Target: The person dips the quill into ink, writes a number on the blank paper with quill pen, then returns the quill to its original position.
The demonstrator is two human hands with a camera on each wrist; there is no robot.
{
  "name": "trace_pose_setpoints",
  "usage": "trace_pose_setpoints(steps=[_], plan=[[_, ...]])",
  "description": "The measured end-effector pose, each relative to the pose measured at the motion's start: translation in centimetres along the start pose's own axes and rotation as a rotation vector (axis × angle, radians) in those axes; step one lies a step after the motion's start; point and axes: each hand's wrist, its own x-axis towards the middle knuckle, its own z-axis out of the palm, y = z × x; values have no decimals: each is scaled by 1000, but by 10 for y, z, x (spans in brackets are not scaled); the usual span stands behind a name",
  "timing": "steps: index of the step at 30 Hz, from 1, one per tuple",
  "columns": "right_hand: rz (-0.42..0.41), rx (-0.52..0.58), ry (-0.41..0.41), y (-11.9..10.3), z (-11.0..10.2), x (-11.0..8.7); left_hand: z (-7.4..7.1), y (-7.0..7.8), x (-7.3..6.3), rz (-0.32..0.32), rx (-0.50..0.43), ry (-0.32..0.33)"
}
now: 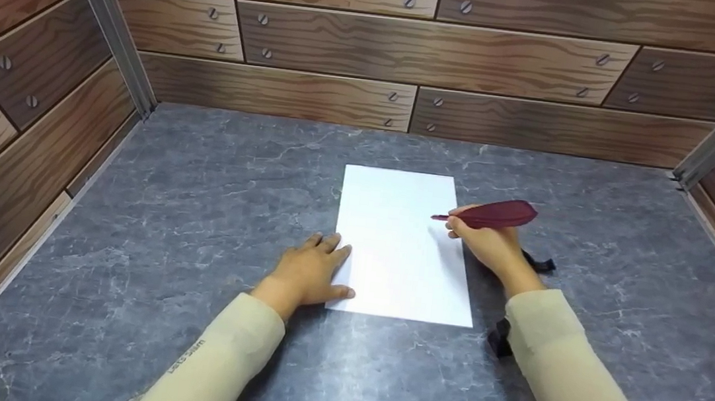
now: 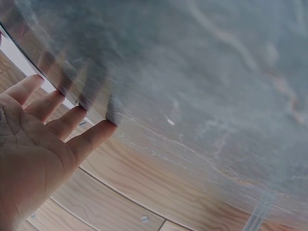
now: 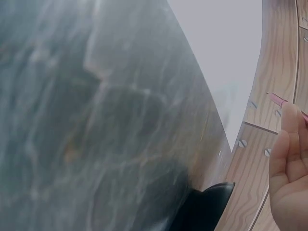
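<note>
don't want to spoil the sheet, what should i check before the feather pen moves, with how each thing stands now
1. Paper steadied: ok, the left hand rests its fingertips and thumb on the left edge.
2. Feather pen gripped: ok, the right hand pinches it near its pointed end.
3. Tip touching the paper: not ok, it is raised above it.
4. Paper unmarked: ok, no marks show.
5. Ink in the tip: cannot tell.
6. Black strap off the paper: ok, it shows beside the right wrist.
</note>
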Motion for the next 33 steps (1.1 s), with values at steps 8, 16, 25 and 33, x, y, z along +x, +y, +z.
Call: trace_pose_setpoints(steps=[8, 16, 25, 33], plan=[[-6, 42, -24, -2, 7, 2, -1, 1, 0, -9, 9, -9], [-18, 41, -43, -1, 12, 4, -1, 0, 0, -4, 8, -14], [44, -28, -46, -1, 15, 5, 0, 0, 0, -2, 20, -12], [70, -48, -65, -3, 17, 4, -1, 0, -2, 2, 27, -6]])
